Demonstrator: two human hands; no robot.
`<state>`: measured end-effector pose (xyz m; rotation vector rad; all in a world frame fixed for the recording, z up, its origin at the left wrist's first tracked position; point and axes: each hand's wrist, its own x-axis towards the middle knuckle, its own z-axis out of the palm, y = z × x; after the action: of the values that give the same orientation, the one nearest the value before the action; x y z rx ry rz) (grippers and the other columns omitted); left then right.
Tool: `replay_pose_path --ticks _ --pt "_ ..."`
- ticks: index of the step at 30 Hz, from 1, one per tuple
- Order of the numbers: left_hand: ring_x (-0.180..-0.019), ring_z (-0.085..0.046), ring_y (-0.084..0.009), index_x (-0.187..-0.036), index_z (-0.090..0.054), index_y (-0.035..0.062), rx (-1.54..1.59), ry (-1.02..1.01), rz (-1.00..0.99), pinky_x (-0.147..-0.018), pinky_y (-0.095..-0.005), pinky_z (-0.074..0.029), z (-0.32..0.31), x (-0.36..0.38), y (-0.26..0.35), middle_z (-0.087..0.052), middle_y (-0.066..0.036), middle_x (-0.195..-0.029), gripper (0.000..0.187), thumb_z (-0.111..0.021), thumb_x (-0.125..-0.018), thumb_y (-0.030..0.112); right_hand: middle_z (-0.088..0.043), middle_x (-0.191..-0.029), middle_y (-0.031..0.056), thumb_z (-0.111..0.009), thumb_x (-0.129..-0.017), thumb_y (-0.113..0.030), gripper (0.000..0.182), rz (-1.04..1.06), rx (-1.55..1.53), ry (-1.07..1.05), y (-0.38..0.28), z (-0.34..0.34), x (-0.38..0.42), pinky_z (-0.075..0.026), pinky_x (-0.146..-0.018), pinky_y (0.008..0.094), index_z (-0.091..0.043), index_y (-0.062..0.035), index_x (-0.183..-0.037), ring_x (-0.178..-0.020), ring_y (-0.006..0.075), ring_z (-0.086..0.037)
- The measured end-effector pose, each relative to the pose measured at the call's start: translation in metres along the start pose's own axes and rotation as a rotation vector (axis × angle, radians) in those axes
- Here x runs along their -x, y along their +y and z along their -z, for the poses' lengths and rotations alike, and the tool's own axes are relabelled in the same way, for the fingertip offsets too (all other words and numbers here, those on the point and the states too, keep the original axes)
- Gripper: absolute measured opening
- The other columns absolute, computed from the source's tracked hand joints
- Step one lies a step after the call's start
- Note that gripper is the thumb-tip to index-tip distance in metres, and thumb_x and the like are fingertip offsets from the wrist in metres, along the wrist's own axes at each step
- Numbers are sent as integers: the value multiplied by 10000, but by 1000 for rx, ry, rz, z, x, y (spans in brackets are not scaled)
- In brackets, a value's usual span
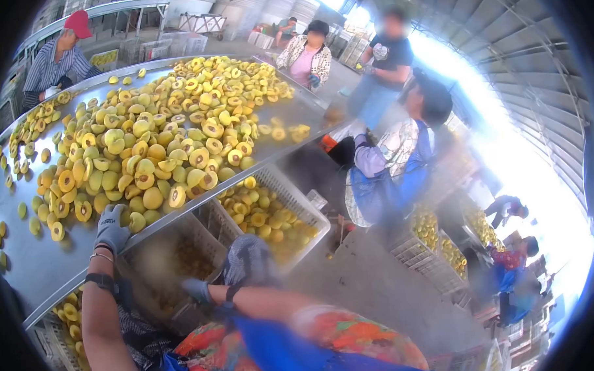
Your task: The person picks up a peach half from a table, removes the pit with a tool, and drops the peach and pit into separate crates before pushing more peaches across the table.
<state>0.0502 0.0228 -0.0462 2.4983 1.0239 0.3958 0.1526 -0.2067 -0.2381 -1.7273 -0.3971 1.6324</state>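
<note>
A large heap of yellow-green stone fruit (145,148), much of it cut in half with brown pits or hollows showing, lies on the metal table (35,263). My left hand (113,229), in a grey glove, rests at the table's near edge with its fingers reaching against the nearest fruit. Lower and to the right, my gloved right hand (197,290) is smeared by motion above a crate (204,234) of small brownish pieces. Whether it holds anything cannot be made out.
A white crate (321,220) of fruit stands below the table edge, and another fruit crate (57,338) sits at lower left. A co-worker in a blue apron (391,175) sits close on the right; other people stand around the table. More filled crates (436,243) stand farther right.
</note>
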Motion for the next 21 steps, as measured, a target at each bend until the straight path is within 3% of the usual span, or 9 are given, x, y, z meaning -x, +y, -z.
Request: replay_pose_path --ticks 3,6,9,12,21 --pt "-1225 -490 -374 -1262 -541 123 -38 -19 40 -1053 -425 -423 0 -1 -1 -513 -162 -1276 553 -693 -732 79 -547 -695 85 -491 -884 -726 663 74 -15 19 2 2 4 -414 -429 470 -597 -86 -1025 -460 241 -500" --pt "-1236 -485 -376 -1277 -525 126 -52 -25 73 -1048 -429 -427 1 -1 1 -505 -163 -1291 567 -694 -737 81 -526 -645 87 -489 -876 -743 686 -5 10 -9 2 5 -3 -416 -429 477 -587 -71 -967 -455 235 -499" --pt "-1239 -485 -375 -1276 -528 123 -52 -12 83 -1045 -432 -429 1 1 2 -505 -162 -1300 559 -706 -746 92 -540 -726 49 -564 -888 -600 508 -33 29 -23 1 9 0 -361 -408 357 -624 -116 -1033 -484 168 -459" --pt "-1241 -490 -383 -1278 -536 113 -27 -5 96 -1046 -433 -430 2 3 4 -518 -169 -1302 557 -715 -751 93 -509 -600 83 -465 -860 -784 733 53 51 24 5 9 3 -430 -445 471 -579 -62 -918 -446 230 -494" --pt "-1244 -498 -377 -1292 -541 115 -9 -25 121 -1049 -426 -433 4 3 7 -509 -165 -1322 561 -731 -764 105 -525 -614 73 -470 -858 -786 722 50 55 -26 10 14 -9 -435 -456 464 -589 -74 -861 -441 214 -491"
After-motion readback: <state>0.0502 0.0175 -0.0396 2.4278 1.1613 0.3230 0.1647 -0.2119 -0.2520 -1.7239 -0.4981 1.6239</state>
